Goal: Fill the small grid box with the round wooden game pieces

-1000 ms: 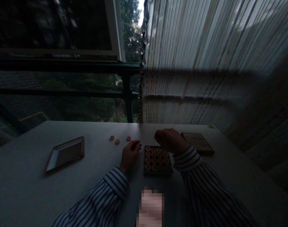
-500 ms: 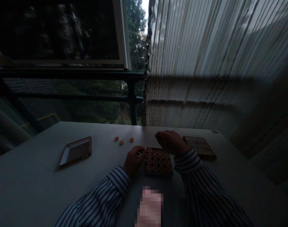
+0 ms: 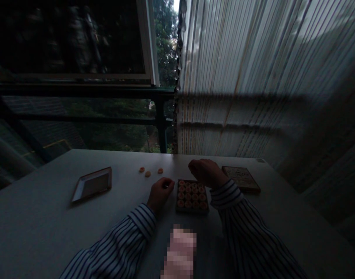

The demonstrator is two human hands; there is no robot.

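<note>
A small open box [image 3: 191, 210] holds rows of round Chinese chess pieces [image 3: 191, 193] and lies flat in front of me. Just left of it, my left hand [image 3: 160, 192] rests by the table with thumb and fingers curled together, a small gap showing through the curl. My right hand [image 3: 208, 173] hovers at the box's far right corner and hides part of it. Its fingers are closed and point left. Whatever either hand may hold is hidden in the dim light. Three loose pieces [image 3: 148, 174] lie on the table beyond my left hand.
An upturned shallow box lid or tray [image 3: 92, 185] lies at the left of the white table [image 3: 43, 190]. To the right is a flat box with writing [image 3: 241, 179]. A railing [image 3: 162, 124] and a striped curtain [image 3: 224, 77] stand behind the table's far edge.
The whole view has shifted slightly, so things appear a little further left. My left hand has drawn slightly away from the box. My right hand stays over the far corner.
</note>
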